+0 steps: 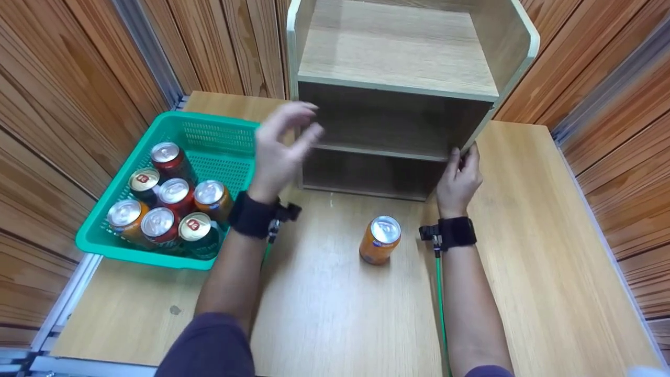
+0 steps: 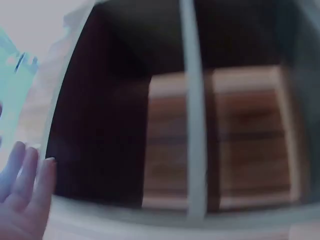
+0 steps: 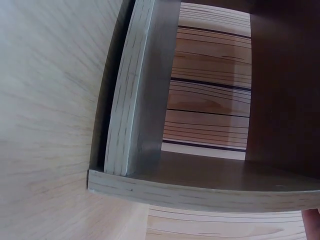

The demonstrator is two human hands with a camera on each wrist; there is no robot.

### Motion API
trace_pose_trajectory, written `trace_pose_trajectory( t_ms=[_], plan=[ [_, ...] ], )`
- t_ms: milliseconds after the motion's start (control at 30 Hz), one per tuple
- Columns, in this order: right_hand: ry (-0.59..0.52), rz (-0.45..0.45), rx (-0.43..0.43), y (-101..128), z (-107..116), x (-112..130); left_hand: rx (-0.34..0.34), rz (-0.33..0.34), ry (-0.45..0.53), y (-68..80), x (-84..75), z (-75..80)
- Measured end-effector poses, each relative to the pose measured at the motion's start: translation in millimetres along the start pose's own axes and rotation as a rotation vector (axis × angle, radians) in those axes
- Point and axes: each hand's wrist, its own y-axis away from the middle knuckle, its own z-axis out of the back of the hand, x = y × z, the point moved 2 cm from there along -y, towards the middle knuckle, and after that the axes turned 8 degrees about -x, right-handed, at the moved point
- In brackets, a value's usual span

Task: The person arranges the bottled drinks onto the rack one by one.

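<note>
A wooden shelf unit (image 1: 398, 50) stands on the table with two dark compartments facing me. My right hand (image 1: 459, 183) holds the front edge of its right side panel, thumb and fingers on either side; in the right wrist view only a bit of finger (image 3: 312, 223) shows beside that panel. Blurred, my left hand (image 1: 282, 149) hovers by the unit's left front edge, fingers and thumb spread apart around nothing. In the left wrist view its fingers (image 2: 30, 175) appear next to the side panel. An orange can (image 1: 378, 241) stands upright on the table between my forearms.
A green plastic basket (image 1: 141, 260) with several drink cans (image 1: 175, 193) sits left of the shelf. Wood-plank walls (image 1: 586, 57) enclose the table (image 1: 544, 251). Green cables (image 1: 440, 298) run back from the wrist cameras along the forearms.
</note>
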Motion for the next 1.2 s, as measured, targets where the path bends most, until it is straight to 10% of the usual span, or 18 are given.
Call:
trace_pose_trajectory(
  t_ms=[167, 433, 800, 1200],
  plan=[
    [-0.002, -0.004, 0.004, -0.8, 0.5, -0.3, -0.193, 0.119, -0.132, -5.1, 23.4, 12.3],
    [-0.004, -0.02, 0.011, -0.9, 1.6, -0.9, -0.041, 0.438, -0.17, 9.8, 57.3, 3.7],
    [-0.043, -0.006, 0.029, -3.8, 12.4, 33.7, -0.074, 0.383, -0.159, 17.4, 67.2, -1.0],
    [-0.242, 0.272, 0.024, 2.2, 59.7, 58.9, -0.062, 0.415, -0.135, 17.8, 65.7, 0.0]
  ],
)
